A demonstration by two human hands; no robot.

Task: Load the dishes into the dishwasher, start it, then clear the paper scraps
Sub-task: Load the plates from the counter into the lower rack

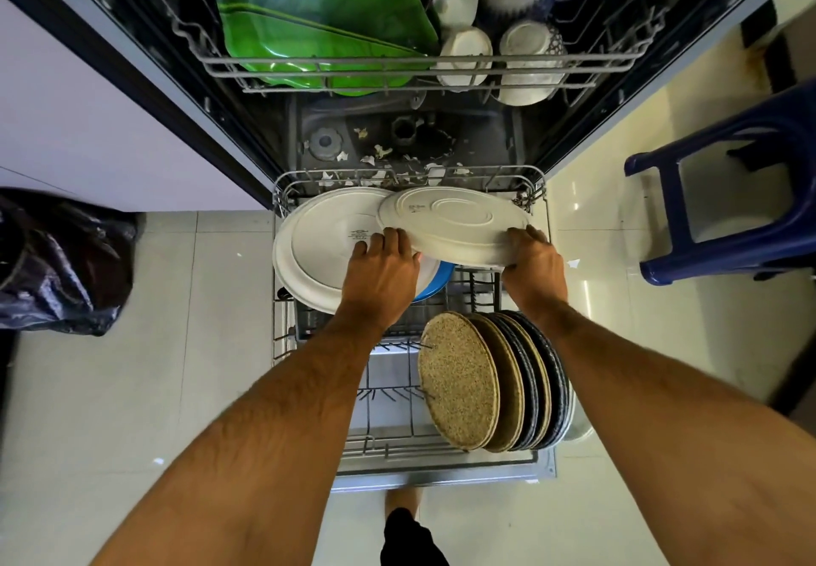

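Note:
The dishwasher stands open with its lower rack (282, 194) pulled out over the door. My left hand (382, 267) and my right hand (532, 263) grip the near rim of a white oval platter (455, 221), held upside down over the back of the rack. Beside it on the left a large white round plate (318, 252) leans in the rack, with a blue plate (441, 278) partly hidden under my left hand. Several speckled and dark plates (477, 382) stand on edge at the rack's front right. Paper scraps (379, 152) litter the tub floor.
The upper rack (397, 66) holds green trays (318, 13) and several upturned bowls (525, 53). A black rubbish bag (57, 260) lies on the floor at left. A blue plastic stool (728, 194) stands at right. My foot (402, 499) is below the door.

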